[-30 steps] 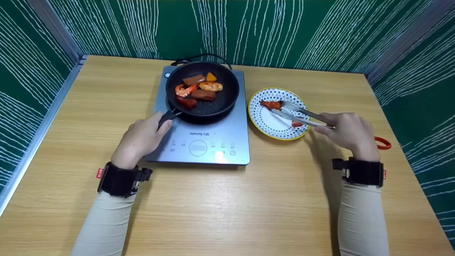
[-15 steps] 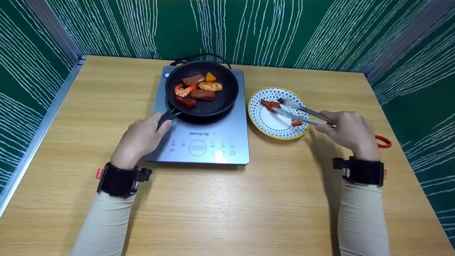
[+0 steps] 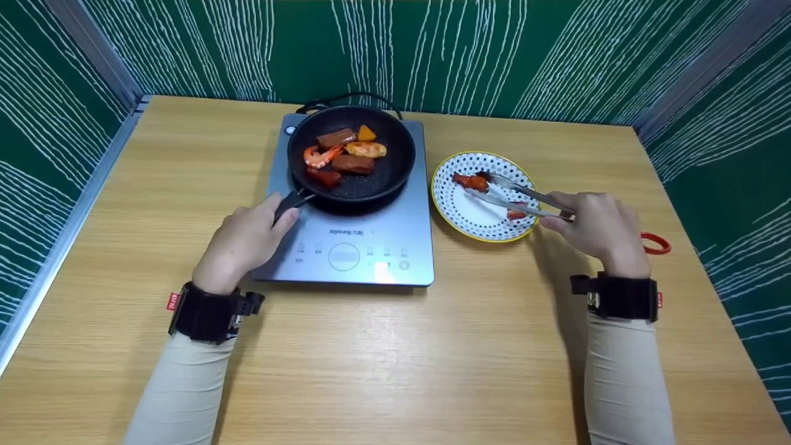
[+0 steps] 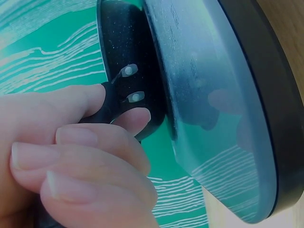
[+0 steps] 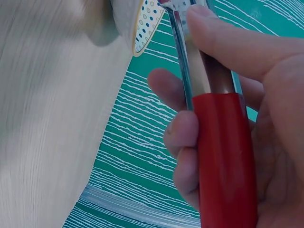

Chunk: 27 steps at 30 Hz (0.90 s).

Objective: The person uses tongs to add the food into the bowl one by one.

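A black frying pan (image 3: 352,154) sits on a grey induction cooker (image 3: 355,241) and holds a shrimp (image 3: 318,156), brown slabs and other food pieces. My left hand (image 3: 247,241) grips the pan's handle (image 3: 290,204); the left wrist view shows the fingers (image 4: 90,156) curled round the handle (image 4: 107,107). My right hand (image 3: 596,225) holds metal tongs (image 3: 519,194) with red grips (image 5: 228,156). The tong tips reach over a dotted plate (image 3: 479,222), beside a red food piece (image 3: 471,182). A smaller red piece (image 3: 516,214) lies near the plate's right rim.
The wooden table (image 3: 395,358) is walled by green panels (image 3: 494,55) at the back and both sides. A black cable (image 3: 346,99) runs behind the cooker. The tongs' red loop (image 3: 656,243) sticks out behind my right hand.
My right hand and the tongs have shifted slightly left and away, with the tips moving over the plate near the red piece. The left hand and pan have not moved.
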Available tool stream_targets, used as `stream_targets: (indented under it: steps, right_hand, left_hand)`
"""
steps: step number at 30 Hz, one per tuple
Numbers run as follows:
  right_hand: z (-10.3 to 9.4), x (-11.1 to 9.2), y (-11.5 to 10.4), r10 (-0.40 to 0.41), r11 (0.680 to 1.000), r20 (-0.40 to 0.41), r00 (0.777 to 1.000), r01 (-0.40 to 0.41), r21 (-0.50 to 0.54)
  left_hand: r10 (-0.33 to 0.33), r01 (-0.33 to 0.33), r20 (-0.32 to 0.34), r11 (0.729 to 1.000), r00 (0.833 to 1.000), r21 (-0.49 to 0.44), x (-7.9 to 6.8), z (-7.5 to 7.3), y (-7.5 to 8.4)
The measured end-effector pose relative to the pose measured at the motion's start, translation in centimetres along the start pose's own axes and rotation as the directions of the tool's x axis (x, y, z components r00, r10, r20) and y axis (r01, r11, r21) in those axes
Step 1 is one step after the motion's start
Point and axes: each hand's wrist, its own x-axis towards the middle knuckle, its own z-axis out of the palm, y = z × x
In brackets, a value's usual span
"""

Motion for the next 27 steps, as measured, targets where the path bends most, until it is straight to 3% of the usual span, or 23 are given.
stream_targets:
  steps: [17, 27]
  right_hand:
    - [0.31, 0.05, 0.06, -0.008, 1.0, -0.035, 0.999, 0.008, -0.026]
    - [-0.16, -0.2, -0.1, -0.004, 1.0, -0.061, 0.998, 0.003, -0.026]
  left_hand:
    - [-0.016, 0.016, 0.004, 1.0, 1.0, -0.019, 0.03, 0.02, 0.16]
    - [0.01, -0.01, -0.014, 1.0, 1.0, 0.002, 0.08, 0.1, -0.08]
